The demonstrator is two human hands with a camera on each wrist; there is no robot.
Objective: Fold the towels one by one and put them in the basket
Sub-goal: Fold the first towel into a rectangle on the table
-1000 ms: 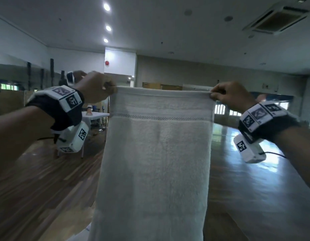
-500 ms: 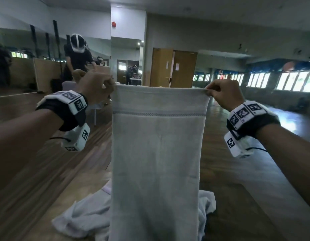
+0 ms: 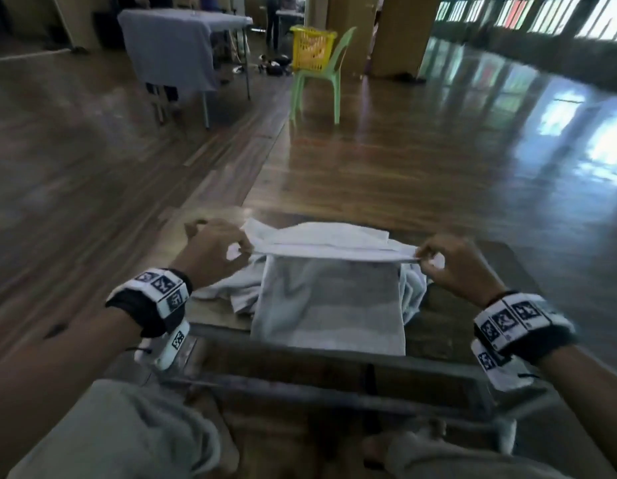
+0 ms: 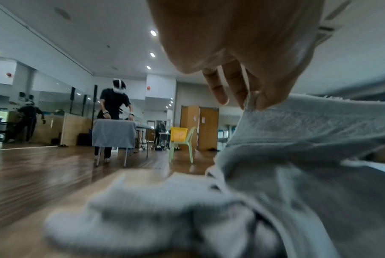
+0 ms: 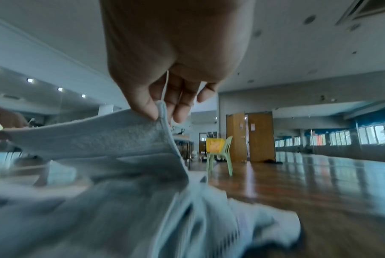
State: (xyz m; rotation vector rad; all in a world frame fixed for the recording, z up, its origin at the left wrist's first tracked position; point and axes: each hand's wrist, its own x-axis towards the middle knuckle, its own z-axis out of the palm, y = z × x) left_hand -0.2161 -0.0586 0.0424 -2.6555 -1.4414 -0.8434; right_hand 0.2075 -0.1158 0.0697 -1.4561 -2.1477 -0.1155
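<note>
A white towel (image 3: 329,299) hangs folded over, held by its top edge above the wooden table (image 3: 452,319). My left hand (image 3: 215,248) pinches the towel's left top corner between thumb and fingers, and in the left wrist view the left hand (image 4: 251,103) shows that pinch on the towel (image 4: 308,132). My right hand (image 3: 452,262) pinches the right top corner; in the right wrist view the right hand (image 5: 160,113) nips the towel (image 5: 103,139) edge. More crumpled white towels (image 3: 231,292) lie on the table beneath. A yellow basket (image 3: 312,48) sits on a green chair (image 3: 319,81) far ahead.
A table draped with grey cloth (image 3: 176,46) stands at the far left, with a person (image 4: 114,111) behind it. The wooden floor (image 3: 438,150) is between my table and the chair. My knees (image 3: 127,433) are below the table's near edge.
My view has dropped from the room to the table. Both hands have lowered the towel from chest height toward the table, and its top part now lies folded forward.
</note>
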